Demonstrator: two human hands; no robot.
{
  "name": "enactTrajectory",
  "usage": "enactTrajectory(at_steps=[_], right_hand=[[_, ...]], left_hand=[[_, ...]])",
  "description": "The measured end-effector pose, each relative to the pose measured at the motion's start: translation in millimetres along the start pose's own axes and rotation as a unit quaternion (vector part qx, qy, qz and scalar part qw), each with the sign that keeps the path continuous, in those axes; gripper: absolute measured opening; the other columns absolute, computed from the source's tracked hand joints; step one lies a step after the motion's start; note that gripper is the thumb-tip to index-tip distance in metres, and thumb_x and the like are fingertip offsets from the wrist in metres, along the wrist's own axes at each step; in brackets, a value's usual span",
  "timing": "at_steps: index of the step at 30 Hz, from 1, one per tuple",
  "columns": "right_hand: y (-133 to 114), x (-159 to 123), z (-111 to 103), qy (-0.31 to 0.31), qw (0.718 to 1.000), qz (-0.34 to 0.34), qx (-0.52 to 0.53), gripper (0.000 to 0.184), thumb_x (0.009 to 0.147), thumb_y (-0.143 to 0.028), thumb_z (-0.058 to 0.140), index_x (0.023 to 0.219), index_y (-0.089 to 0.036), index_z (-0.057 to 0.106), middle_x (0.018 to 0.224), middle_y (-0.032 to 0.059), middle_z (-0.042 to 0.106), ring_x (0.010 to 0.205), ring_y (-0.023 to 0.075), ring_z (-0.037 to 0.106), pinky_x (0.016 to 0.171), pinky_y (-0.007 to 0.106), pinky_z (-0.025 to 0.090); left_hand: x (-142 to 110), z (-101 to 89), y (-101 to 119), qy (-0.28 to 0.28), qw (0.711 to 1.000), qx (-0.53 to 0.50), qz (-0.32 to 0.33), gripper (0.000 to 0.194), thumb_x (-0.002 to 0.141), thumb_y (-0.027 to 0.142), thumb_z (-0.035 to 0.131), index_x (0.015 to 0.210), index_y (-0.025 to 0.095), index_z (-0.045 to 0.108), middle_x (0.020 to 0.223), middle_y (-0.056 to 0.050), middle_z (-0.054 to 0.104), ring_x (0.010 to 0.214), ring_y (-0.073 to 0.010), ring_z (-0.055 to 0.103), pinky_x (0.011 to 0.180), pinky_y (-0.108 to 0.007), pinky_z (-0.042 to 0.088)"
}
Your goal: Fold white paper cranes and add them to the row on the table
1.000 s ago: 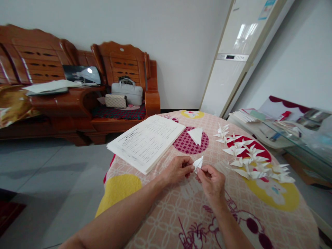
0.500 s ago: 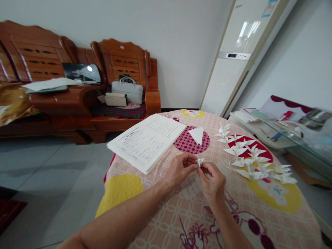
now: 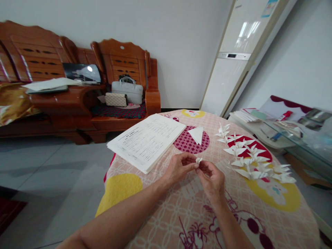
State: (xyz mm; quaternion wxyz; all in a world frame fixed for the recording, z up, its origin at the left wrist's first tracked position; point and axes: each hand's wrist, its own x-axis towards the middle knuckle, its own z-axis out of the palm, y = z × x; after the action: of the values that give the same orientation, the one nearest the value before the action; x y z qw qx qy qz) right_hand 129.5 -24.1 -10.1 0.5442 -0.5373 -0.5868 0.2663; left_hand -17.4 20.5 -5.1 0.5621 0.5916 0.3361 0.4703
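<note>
Between my fingertips, above the middle of the table, is a small piece of folded white paper (image 3: 199,160), mostly hidden by the fingers. My left hand (image 3: 181,168) pinches it from the left, thumb and forefinger closed. From the right, my right hand (image 3: 211,178) also has thumb and fingers closed on it. Several white paper cranes (image 3: 255,159) stand grouped to the right of my hands. Beyond my hands lie folded white paper triangles (image 3: 197,134) on a purple-checked circle of the cloth.
A thick stack of printed sheets (image 3: 147,141) lies on the patterned tablecloth (image 3: 160,214), left of my hands. Past the table stand a wooden armchair (image 3: 124,65) with bags on it and a tall white air conditioner (image 3: 228,69). A glass-topped stand (image 3: 298,138) is at the right.
My hands have drawn slightly closer together around the folded paper, and less of it shows above the fingers. The cranes, triangles and printed sheets stay in place.
</note>
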Motion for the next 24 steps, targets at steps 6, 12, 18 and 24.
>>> enactTrajectory(at_steps=[6,12,18,24], right_hand=[[0.5,-1.0,0.9,-0.012,1.0,-0.017,-0.014,0.016,0.079,-0.028,0.065,0.092,-0.018,0.067,0.083,0.0055,0.073,0.074,0.0198,0.069,0.07,0.03,0.056],[4.5,-1.1,1.2,-0.011,0.999,-0.027,-0.036,0.017,0.08,-0.027,0.064,0.093,-0.018,0.066,0.082,0.0048,0.071,0.072,0.019,0.067,0.068,0.03,0.055],[1.1,-1.0,1.2,-0.016,0.997,-0.055,-0.047,0.017,0.082,-0.028,0.062,0.094,-0.018,0.069,0.084,0.0058,0.07,0.075,0.019,0.067,0.069,0.029,0.054],[-3.3,-2.2,0.6,-0.004,0.998,-0.039,-0.054,0.026,0.089,-0.037,0.053,0.092,-0.017,0.069,0.083,0.0069,0.071,0.075,0.0195,0.066,0.07,0.028,0.052]], left_hand=[[-1.1,-2.7,5.3,-0.017,0.998,0.052,0.011,0.038,0.084,0.048,0.059,0.086,0.012,0.068,0.077,-0.007,0.066,0.071,-0.0161,0.062,0.066,-0.024,0.048],[-0.3,-3.9,1.9,-0.012,1.0,0.025,0.002,0.043,0.088,0.05,0.051,0.077,0.011,0.065,0.07,-0.006,0.065,0.067,-0.0158,0.063,0.065,-0.025,0.05],[0.6,-1.7,2.0,0.013,1.0,0.018,-0.021,0.027,0.084,0.038,0.058,0.082,0.013,0.066,0.072,-0.005,0.067,0.065,-0.0151,0.063,0.063,-0.024,0.05],[1.1,-0.6,-0.2,0.034,0.996,0.073,-0.034,0.023,0.081,0.032,0.057,0.075,0.013,0.068,0.067,-0.003,0.066,0.062,-0.0142,0.062,0.059,-0.023,0.048]])
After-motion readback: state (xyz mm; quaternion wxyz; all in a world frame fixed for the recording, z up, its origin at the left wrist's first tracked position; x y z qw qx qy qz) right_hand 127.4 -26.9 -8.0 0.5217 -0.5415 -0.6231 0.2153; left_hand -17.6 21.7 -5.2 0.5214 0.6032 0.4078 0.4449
